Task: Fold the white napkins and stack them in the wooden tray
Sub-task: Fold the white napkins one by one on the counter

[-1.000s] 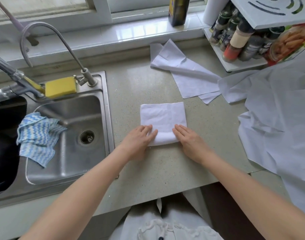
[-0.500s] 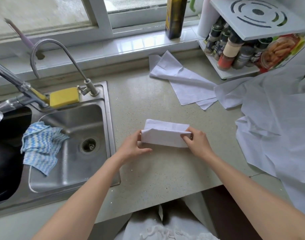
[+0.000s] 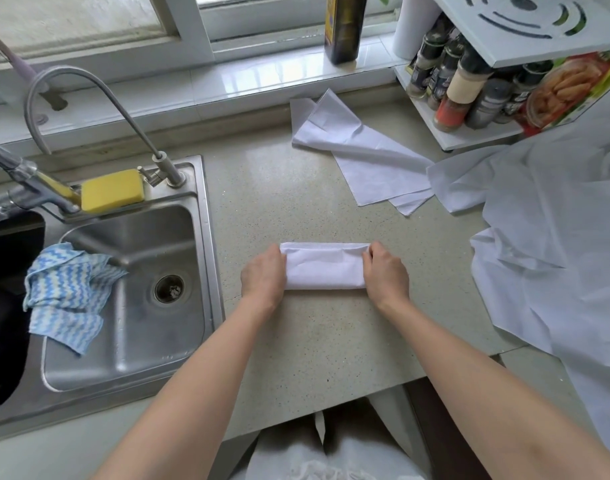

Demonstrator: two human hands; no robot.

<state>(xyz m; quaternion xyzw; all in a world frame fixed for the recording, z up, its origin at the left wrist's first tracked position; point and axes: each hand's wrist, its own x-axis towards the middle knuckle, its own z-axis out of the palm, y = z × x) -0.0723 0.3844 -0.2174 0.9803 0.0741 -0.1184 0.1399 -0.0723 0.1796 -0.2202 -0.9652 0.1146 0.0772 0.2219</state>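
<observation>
1. Counter (image 3: 296, 341): a speckled beige kitchen top below a window sill (image 3: 227, 81). I stand at its near edge.
2. Sink (image 3: 130, 306): a steel basin set into the counter on my left, with a faucet (image 3: 30, 192) over its far rim and a thin gooseneck tap (image 3: 89, 95) just behind.
3. Loose cloths (image 3: 556, 244): a crumpled white heap covering the right end of the counter and hanging over its edge.
4. Flat napkins (image 3: 362, 157): unfolded white sheets lying at the far side of the counter, touching the heap.
5. Spice rack (image 3: 476, 95): a white shelf of jars at far right, next to a dark bottle (image 3: 343, 26) on the sill.
6. Rag (image 3: 66, 299): a blue-and-white zigzag cloth draped over the sink's left wall.
7. Napkin (image 3: 326, 268): folded into a narrow band, lying flat on the counter centre, well apart from the flat napkins. No wooden tray is in view.
8. Sponge (image 3: 111, 190): yellow, resting on the sink's far rim beside the gooseneck tap.
9. Left hand (image 3: 263, 277): my fingers curl over the napkin's left end and grip it.
10. Right hand (image 3: 386, 273): my fingers curl over the napkin's right end, pinching the folded edge at the far corner.
</observation>
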